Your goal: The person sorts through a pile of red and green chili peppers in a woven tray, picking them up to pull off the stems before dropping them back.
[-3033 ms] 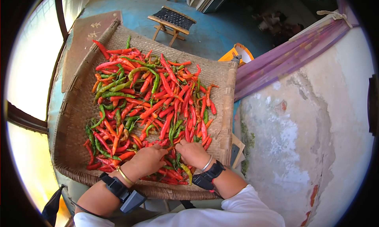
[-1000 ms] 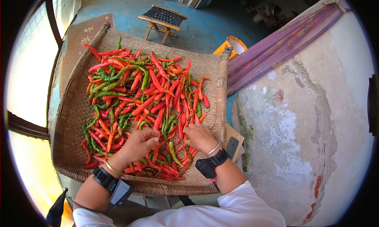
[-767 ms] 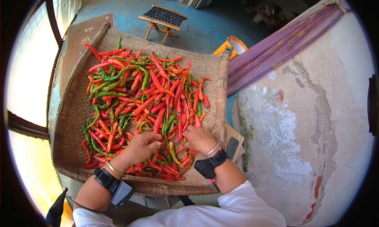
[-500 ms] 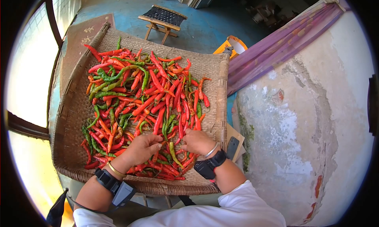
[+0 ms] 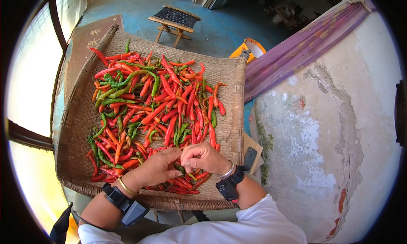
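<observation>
Red, orange and green chili peppers (image 5: 161, 104) lie heaped in a woven basket tray (image 5: 224, 57). Over the near part of the pile, my left hand (image 5: 160, 167) has its fingers curled, and what they hold, if anything, is hidden. Close against it on the right is my right hand (image 5: 204, 158), its thumb and fingers pinched together. Too little shows between its fingertips to name anything. A yellow-green pepper shows partly just below the fingertips of both hands.
A wooden stool with a black woven seat (image 5: 174, 18) stands beyond the tray. Right of the tray are a dark phone (image 5: 250, 156) on a board, a rough wall (image 5: 313, 138) and a purple curtain (image 5: 296, 49). An orange container (image 5: 250, 49) sits behind the tray's corner.
My hands have come together over the near peppers. My right hand has moved left and slightly down, its fingers now pinched, and the hands cover most of the yellow-green pepper.
</observation>
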A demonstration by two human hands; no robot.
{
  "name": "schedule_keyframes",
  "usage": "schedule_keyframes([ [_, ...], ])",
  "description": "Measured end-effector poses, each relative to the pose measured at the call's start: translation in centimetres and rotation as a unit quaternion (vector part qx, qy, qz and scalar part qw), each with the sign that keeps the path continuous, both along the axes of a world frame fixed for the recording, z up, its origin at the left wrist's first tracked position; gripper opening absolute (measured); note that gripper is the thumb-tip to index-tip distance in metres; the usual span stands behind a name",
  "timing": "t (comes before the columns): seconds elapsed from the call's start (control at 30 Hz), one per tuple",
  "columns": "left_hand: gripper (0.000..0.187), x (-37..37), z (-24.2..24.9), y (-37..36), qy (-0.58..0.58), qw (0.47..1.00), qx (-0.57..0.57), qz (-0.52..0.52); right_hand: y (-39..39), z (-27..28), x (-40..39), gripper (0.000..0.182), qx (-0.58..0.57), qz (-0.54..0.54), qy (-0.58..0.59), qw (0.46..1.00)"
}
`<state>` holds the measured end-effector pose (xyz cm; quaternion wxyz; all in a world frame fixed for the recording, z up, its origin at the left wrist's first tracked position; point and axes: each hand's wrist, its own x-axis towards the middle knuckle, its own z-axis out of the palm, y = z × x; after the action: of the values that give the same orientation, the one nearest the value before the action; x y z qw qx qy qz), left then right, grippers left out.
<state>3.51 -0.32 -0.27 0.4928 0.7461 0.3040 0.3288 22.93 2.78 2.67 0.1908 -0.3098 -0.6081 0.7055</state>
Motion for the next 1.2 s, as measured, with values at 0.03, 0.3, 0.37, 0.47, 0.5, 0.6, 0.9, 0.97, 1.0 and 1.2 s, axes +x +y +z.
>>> schedule_keyframes([
  [0.03,0.04,0.1,-0.3,-0.1,0.0,1.0,0.0,0.0,-0.3,-0.1,-0.1,0.018,-0.052,0.001,0.092,0.994],
  [0.3,0.019,-0.1,1.0,-0.4,0.044,0.971,-0.23,0.045,0.1,-1.2,0.2,0.021,-0.144,-0.144,0.301,0.932],
  [0.37,0.019,-0.2,1.2,-0.4,0.053,0.965,-0.256,0.029,0.4,-2.1,0.6,0.016,-0.149,-0.212,0.287,0.922],
  [0.47,0.019,-0.3,1.4,-0.2,0.067,0.948,-0.312,0.012,0.6,-1.8,0.7,0.017,-0.149,-0.262,0.279,0.912],
  [0.5,0.019,-0.4,1.5,0.0,0.072,0.937,-0.342,0.01,0.8,-1.4,0.8,0.019,-0.151,-0.302,0.256,0.906],
  [0.6,0.019,-1.3,1.9,0.7,0.024,0.935,-0.35,0.056,1.6,-1.0,1.8,0.024,-0.01,-0.33,-0.016,0.944],
  [0.9,0.051,-3.4,2.1,2.9,-0.366,0.809,-0.293,0.353,2.2,-2.5,1.8,0.033,0.27,-0.205,-0.283,0.897],
  [0.97,0.04,-3.2,1.0,2.6,-0.364,0.803,-0.288,0.373,2.3,-3.1,2.1,0.036,0.334,-0.177,-0.327,0.866],
  [1.0,0.033,-3.2,0.6,2.5,-0.322,0.825,-0.324,0.332,2.4,-3.5,2.2,0.039,0.395,-0.148,-0.367,0.829],
  [1.2,0.02,-2.0,-0.4,0.7,-0.084,0.924,-0.333,0.17,2.4,-4.1,2.4,0.038,0.328,-0.055,-0.417,0.846],
])
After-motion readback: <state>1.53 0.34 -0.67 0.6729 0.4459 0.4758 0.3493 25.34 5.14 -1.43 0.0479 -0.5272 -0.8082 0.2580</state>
